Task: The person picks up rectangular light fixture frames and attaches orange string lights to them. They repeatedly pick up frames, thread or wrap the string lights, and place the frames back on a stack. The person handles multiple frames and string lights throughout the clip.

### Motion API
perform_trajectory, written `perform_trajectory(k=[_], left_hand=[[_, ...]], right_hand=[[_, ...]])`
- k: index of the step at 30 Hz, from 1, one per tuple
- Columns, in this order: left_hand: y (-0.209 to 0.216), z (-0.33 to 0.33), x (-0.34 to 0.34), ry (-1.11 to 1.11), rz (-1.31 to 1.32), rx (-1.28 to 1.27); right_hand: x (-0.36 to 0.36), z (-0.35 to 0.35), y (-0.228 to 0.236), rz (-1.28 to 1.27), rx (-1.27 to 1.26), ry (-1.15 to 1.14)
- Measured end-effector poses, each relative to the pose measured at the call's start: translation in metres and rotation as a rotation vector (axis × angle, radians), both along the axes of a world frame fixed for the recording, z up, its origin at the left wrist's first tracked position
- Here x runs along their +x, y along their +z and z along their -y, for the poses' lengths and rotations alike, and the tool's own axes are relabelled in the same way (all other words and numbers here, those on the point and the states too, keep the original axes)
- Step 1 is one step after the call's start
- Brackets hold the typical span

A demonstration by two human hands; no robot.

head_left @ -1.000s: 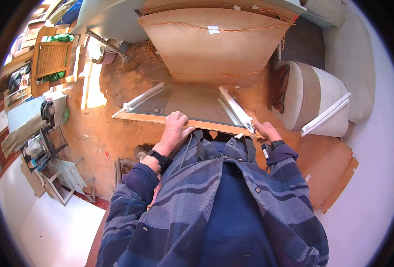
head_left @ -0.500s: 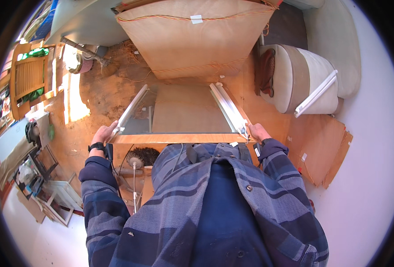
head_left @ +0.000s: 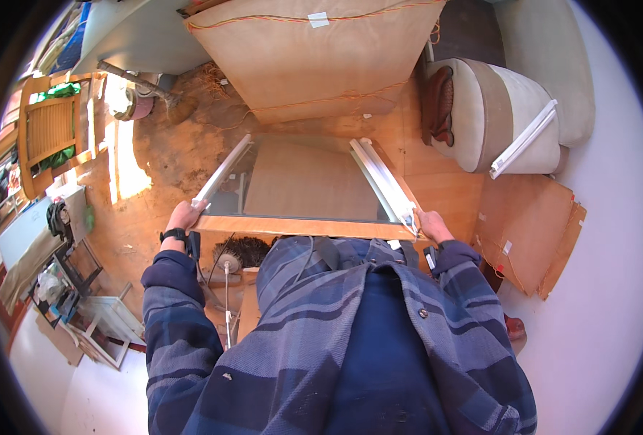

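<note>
In front of my body I hold a wood-edged glass panel (head_left: pixel 303 226), its near edge level with my waist. A long white strip (head_left: pixel 223 170) lies along its left side; white strips (head_left: pixel 379 177) run down its right side, with thin wires at their near end. My left hand (head_left: pixel 186 216) is closed round the near left corner, its thumb over the white strip. My right hand (head_left: pixel 432 225) is closed on the near right corner, beside the wires. Most fingers are hidden under the panel.
Ahead stands a large brown board (head_left: pixel 314 65) tied with orange wire. A beige sofa (head_left: pixel 473 119) at the right carries another white strip (head_left: pixel 524 138). Brown boards (head_left: pixel 528 232) lean below it. At left are a wooden chair (head_left: pixel 51 130) and a broom (head_left: pixel 180 107).
My hands and the panel have shifted slightly to the right in view. My grip on both corners stays the same.
</note>
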State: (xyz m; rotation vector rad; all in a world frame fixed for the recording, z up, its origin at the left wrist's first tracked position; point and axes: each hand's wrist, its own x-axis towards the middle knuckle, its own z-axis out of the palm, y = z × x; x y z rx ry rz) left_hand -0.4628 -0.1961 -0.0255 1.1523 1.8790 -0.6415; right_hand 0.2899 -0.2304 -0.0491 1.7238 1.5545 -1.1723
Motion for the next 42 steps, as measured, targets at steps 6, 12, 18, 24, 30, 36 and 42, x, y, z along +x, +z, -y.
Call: perform_trajectory(k=[6,12,18,24,30,36,42], left_hand=[[0.020,-0.032,0.076,-0.029,0.026,0.007],[0.055,-0.095,0.185,-0.254,-0.015,-0.014],[0.063,-0.141,0.286,-0.446,0.029,0.041],[0.055,-0.183,0.383,-0.657,0.027,0.025],[0.043,-0.213,0.495,-0.919,0.074,0.046],[0.051,-0.205,0.634,-1.271,0.067,0.023],[0.050,-0.156,0.798,-1.610,-0.107,-0.107]], right_hand=[[0.064,0.072,0.016,0.001,-0.015,0.076],[0.118,0.139,0.040,0.040,-0.056,-0.460],[0.133,0.236,0.067,0.118,-0.109,-0.842],[0.106,0.333,0.092,0.116,-0.025,-1.016],[0.051,0.444,0.072,0.142,-0.058,-1.199],[-0.026,0.530,0.069,0.073,0.015,-1.146],[-0.075,0.548,0.100,0.016,0.021,-1.560]])
